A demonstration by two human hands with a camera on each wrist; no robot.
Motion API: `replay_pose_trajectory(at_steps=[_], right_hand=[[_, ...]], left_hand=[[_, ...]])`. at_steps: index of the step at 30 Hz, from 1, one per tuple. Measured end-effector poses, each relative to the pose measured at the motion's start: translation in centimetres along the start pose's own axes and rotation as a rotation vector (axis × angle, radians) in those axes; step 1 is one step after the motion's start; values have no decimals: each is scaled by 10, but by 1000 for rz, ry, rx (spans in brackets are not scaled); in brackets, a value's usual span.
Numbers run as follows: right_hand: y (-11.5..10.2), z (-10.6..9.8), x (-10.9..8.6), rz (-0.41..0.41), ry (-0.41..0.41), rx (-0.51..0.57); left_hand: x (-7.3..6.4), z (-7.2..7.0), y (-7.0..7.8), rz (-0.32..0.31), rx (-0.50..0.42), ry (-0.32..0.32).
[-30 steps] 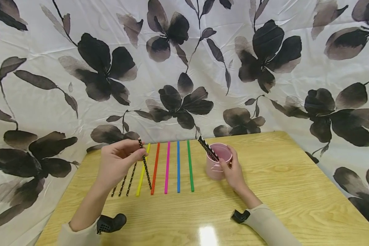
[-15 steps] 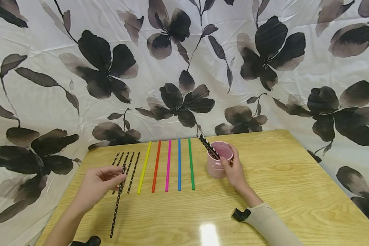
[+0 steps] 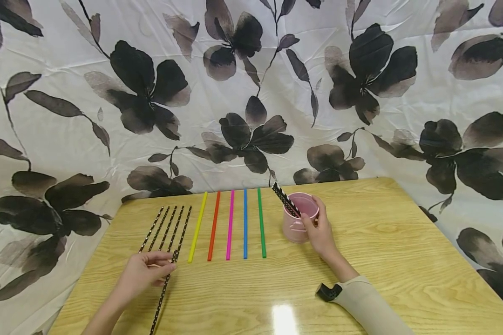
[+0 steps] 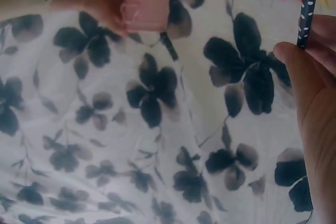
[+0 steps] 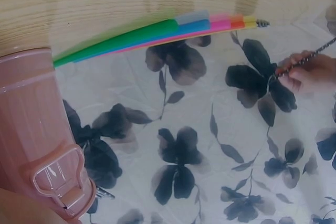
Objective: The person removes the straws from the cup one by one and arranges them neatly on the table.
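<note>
My left hand point(image 3: 140, 275) pinches a black straw with white dots point(image 3: 163, 293) near its upper end, thumb against fingers, over the table's front left. The straw slants, its lower end running out of the head view. In the left wrist view, thumb and fingers meet on the straw point(image 4: 308, 9). My right hand point(image 3: 320, 236) grips a small pink bucket point(image 3: 294, 231) with a wire-like handle, thumb near the rim. Several black patterned straws point(image 3: 286, 200) lean out of the bucket to the left. The right wrist view shows the bucket point(image 5: 31, 108) tall at left.
Several black dotted straws point(image 3: 168, 229) lie side by side at left, their near ends partly behind the left hand. Yellow point(image 3: 198, 228), red point(image 3: 214, 225), pink, blue point(image 3: 245, 223) and green straws point(image 3: 261, 223) continue the row. A floral cloth point(image 3: 251, 60) hangs behind the table point(image 3: 394, 242).
My left hand moved from above the row down and left toward the front with the dotted straw, whose tilt changed. The right hand still holds the bucket in the same place.
</note>
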State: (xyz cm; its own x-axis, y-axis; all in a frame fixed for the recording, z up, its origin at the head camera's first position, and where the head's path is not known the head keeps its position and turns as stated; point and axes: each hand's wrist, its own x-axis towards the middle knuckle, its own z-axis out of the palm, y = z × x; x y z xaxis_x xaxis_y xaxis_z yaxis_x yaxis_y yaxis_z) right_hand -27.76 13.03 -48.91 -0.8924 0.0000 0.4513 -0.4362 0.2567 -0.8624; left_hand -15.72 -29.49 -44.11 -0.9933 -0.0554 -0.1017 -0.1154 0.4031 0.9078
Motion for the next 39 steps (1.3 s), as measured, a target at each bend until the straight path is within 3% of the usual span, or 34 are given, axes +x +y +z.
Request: replay_pose_trajectory(at_steps=[10,21,23,32,39], right_hand=[[-2,1,0,2,6,18],[-11,0,-2,-6,-9,10],[-3,0,0,-1,-2,-6],[0,0,0,20,2,3],[-21,-1,-4,13,-5,30]], left_hand=[[-1,7,-11,-122,33,54],[0,6,-28,-130,87,79],[1,6,-30,-141,90,83],[4,7,-35,-160,154,79],[5,10,-40,-149,187,78]])
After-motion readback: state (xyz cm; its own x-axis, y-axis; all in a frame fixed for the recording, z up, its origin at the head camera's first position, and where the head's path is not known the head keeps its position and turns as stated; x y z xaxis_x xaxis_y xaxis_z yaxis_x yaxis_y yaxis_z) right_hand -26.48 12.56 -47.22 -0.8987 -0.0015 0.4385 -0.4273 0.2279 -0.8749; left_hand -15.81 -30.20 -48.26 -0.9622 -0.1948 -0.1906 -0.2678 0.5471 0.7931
